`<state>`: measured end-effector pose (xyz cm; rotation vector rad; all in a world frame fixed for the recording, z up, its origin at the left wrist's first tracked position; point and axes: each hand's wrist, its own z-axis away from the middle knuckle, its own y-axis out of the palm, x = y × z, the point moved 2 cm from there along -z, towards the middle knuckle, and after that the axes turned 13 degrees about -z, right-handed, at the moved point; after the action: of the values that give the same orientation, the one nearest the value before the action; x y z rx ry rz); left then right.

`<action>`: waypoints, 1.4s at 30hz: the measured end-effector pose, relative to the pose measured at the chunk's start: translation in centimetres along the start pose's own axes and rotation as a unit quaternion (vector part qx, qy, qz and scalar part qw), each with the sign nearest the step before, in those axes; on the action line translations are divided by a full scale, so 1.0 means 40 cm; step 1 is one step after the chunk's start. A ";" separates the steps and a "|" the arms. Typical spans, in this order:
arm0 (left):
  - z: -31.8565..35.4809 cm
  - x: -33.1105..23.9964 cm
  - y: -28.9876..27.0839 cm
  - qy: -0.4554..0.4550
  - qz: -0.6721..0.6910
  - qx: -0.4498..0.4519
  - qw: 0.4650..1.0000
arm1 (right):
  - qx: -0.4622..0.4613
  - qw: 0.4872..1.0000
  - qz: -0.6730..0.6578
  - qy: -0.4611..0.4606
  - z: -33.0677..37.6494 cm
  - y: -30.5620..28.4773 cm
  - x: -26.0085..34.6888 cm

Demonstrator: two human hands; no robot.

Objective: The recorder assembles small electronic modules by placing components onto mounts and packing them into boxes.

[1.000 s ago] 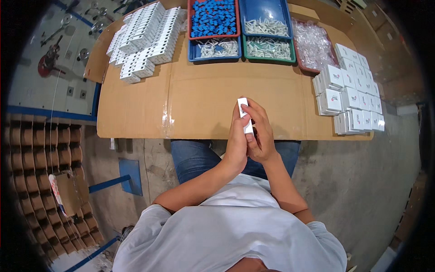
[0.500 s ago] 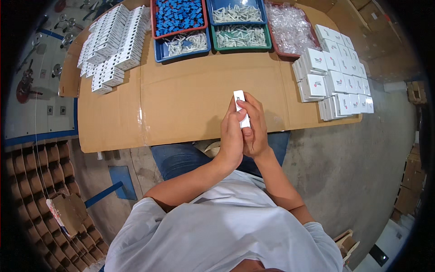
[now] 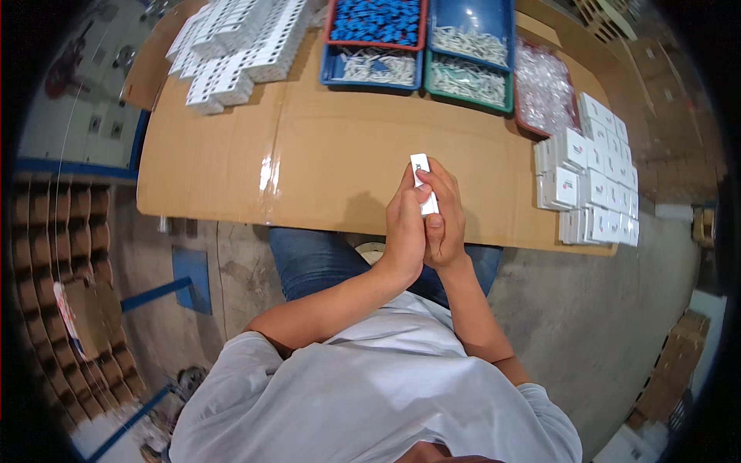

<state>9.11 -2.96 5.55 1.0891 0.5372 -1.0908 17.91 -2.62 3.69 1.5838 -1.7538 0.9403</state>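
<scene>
A small white box (image 3: 420, 163) stands between my palms, one narrow side facing up with dark print on it. My left hand (image 3: 405, 230) is closed against its left side, the thumb lying on the box. From the right, my right hand (image 3: 448, 216) wraps round it, fingers bent over its upper part. Both hands are pressed together above the table's near edge, over my lap. Most of the box's broad faces are hidden by my fingers and palms.
Cardboard covers the table (image 3: 324, 162). Stacked white boxes (image 3: 231, 46) stand at the far left, more white boxes (image 3: 598, 185) at the right. Along the back are trays of blue pieces (image 3: 376, 21), white pieces (image 3: 378, 68) in blue and green trays, and clear plastic bits (image 3: 544, 89).
The view has turned, so the table and trays appear shifted and tilted. My hands keep the same grip on the white box.
</scene>
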 end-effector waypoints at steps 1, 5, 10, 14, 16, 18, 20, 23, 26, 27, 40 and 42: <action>0.004 -0.008 -0.014 0.007 0.000 -0.011 1.000 | 0.002 1.000 -0.004 -0.001 -0.001 0.017 -0.004; 0.011 -0.011 -0.056 0.034 0.008 -0.017 0.999 | 0.020 1.000 -0.023 0.000 0.005 0.057 -0.011; 0.026 -0.007 -0.057 0.027 -0.009 -0.049 0.998 | -0.003 0.999 -0.042 0.001 0.032 0.068 -0.016; 0.018 0.029 -0.054 -0.012 0.007 -0.005 1.000 | -0.004 0.998 -0.039 0.047 0.029 0.037 0.002; 0.007 0.049 -0.060 -0.024 -0.027 0.041 0.999 | -0.032 0.995 -0.059 0.069 0.033 0.007 0.008; 0.003 0.064 -0.077 -0.035 -0.056 0.081 0.995 | -0.059 0.988 -0.100 0.102 0.043 -0.004 0.010; 0.010 0.040 -0.083 0.271 -0.383 0.060 0.881 | -0.050 0.982 -0.137 0.116 0.035 -0.008 0.023; 0.021 0.015 -0.069 0.257 -0.227 0.092 0.935 | -0.015 0.992 -0.082 0.100 0.010 -0.003 0.053; 0.033 -0.023 -0.096 0.159 -0.149 0.077 0.973 | 0.011 0.997 0.015 0.071 -0.018 0.018 0.105; 0.028 -0.035 -0.112 0.161 -0.147 0.068 0.973 | 0.011 0.997 0.020 0.076 -0.022 0.027 0.113; 0.078 -0.058 -0.095 0.007 -0.068 0.096 0.993 | 0.084 0.996 -0.023 -0.014 0.017 0.024 0.061; 0.086 -0.039 -0.091 0.004 -0.042 0.101 0.994 | 0.060 0.996 -0.048 -0.037 0.024 0.030 0.056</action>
<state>4.68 -5.59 6.65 1.2566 0.4892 -1.2348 16.49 -4.65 4.81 1.7847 -1.6809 0.9662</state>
